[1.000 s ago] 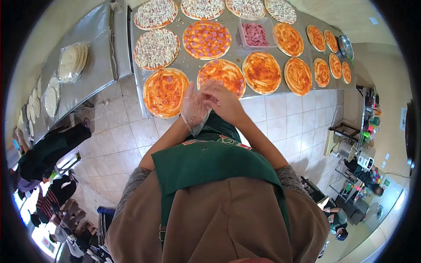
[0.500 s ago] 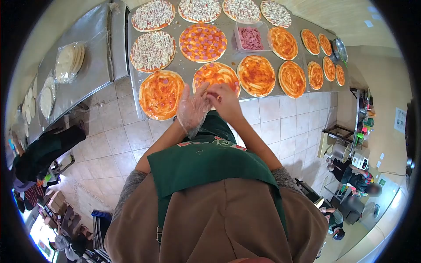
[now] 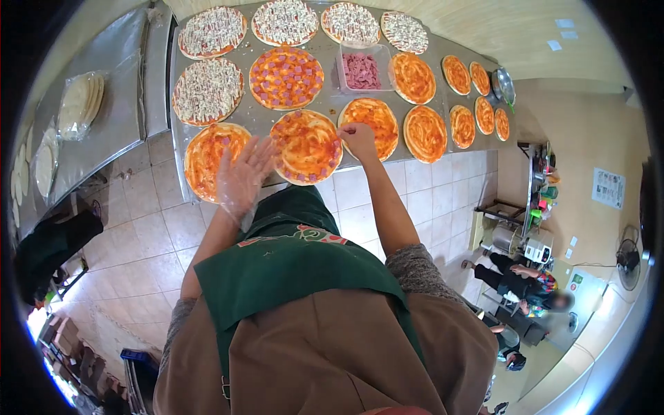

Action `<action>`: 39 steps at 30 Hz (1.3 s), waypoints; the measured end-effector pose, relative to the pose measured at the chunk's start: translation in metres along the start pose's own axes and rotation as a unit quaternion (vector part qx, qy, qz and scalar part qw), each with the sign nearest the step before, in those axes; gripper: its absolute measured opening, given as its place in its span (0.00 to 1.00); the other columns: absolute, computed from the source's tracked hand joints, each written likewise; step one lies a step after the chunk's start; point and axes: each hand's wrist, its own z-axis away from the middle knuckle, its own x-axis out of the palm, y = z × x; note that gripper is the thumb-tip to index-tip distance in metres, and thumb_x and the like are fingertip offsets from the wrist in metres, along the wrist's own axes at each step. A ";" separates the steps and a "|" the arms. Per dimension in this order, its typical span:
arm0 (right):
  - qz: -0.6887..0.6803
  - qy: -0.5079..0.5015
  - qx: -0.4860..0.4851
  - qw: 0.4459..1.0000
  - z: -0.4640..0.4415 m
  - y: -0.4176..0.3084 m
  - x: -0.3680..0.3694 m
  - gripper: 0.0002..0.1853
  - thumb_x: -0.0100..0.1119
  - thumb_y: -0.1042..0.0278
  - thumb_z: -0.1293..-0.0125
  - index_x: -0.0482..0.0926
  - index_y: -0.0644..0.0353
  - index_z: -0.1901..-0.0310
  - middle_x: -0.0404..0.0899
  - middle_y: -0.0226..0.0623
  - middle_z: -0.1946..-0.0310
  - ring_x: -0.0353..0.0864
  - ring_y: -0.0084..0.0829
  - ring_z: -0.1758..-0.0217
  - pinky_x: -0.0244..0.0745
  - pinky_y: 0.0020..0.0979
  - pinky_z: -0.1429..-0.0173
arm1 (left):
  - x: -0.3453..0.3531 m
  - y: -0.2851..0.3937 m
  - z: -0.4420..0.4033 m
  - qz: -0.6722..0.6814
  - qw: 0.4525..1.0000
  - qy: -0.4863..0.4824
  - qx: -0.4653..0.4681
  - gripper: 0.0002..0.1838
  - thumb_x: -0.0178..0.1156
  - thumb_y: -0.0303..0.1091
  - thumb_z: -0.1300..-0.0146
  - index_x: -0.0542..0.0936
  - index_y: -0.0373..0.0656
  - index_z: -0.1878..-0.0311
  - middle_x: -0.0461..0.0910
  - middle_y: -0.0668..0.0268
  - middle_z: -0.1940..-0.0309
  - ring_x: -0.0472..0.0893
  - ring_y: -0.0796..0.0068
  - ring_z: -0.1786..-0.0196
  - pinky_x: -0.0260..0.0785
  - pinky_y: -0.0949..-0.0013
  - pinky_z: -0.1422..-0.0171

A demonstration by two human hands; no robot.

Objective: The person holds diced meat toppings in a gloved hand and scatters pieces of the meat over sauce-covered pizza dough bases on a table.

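Observation:
My left hand (image 3: pixel 245 173) wears a clear plastic glove. Its fingers are spread, and it holds nothing; it is in front of the sauced pizza base (image 3: pixel 209 155) at the near left. My bare right hand (image 3: pixel 361 142) has its fingertips pinched together between two near-row pizzas; whatever small thing they hold is hidden. Left of that hand is a sauced pizza (image 3: pixel 304 142) with some pink ham pieces round its rim. Just behind it lies another sauced base (image 3: pixel 373 121). A clear plastic tub (image 3: pixel 343 83) of chopped ham (image 3: pixel 362 70) stands farther back.
Finished-looking white-topped pizzas (image 3: pixel 283 22) line the back of the metal table (image 3: pixel 325 104). A ham-dotted pizza (image 3: pixel 286 77) lies mid-table. More sauced bases (image 3: pixel 424 133) and a metal bowl (image 3: pixel 505 86) are rightward. Bagged dough rounds (image 3: pixel 79 107) lie on the left table. Other people (image 3: pixel 532 283) stand at lower right.
My hands, together over the ham-rimmed pizza before, have parted: the gloved left moved left and spread, the right moved right, still pinched. The whole view has shifted, so the tables appear farther left.

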 end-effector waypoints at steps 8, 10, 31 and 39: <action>0.074 -0.002 0.005 0.997 -0.011 -0.009 0.008 0.10 0.70 0.65 0.47 0.87 0.61 0.66 0.85 0.37 0.75 0.84 0.28 0.72 0.77 0.30 0.63 | 0.003 0.019 0.009 -0.009 0.999 0.005 0.053 0.38 0.39 0.60 0.27 0.57 0.37 0.27 0.60 0.49 0.28 0.62 0.54 0.27 0.55 0.57 0.24; 0.025 0.003 0.019 1.000 -0.013 -0.008 0.002 0.09 0.69 0.67 0.47 0.87 0.61 0.66 0.85 0.37 0.75 0.84 0.28 0.71 0.77 0.30 0.62 | 0.005 0.022 0.012 -0.011 0.998 0.012 0.059 0.38 0.38 0.60 0.27 0.57 0.37 0.27 0.60 0.49 0.28 0.61 0.55 0.27 0.54 0.57 0.24; -0.085 -0.130 0.018 0.988 -0.042 -0.005 0.002 0.06 0.64 0.74 0.39 0.82 0.67 0.63 0.82 0.33 0.75 0.78 0.20 0.75 0.73 0.23 0.69 | 0.004 0.044 0.024 -0.012 0.994 -0.014 0.110 0.36 0.38 0.56 0.26 0.56 0.37 0.26 0.56 0.50 0.26 0.59 0.56 0.24 0.50 0.57 0.21; -0.008 -0.111 0.030 0.993 -0.046 -0.019 0.011 0.06 0.65 0.70 0.42 0.83 0.63 0.67 0.83 0.34 0.75 0.81 0.23 0.74 0.74 0.27 0.67 | 0.004 0.055 0.031 -0.002 0.990 -0.030 0.136 0.36 0.36 0.55 0.25 0.55 0.36 0.26 0.54 0.50 0.25 0.57 0.55 0.23 0.50 0.56 0.21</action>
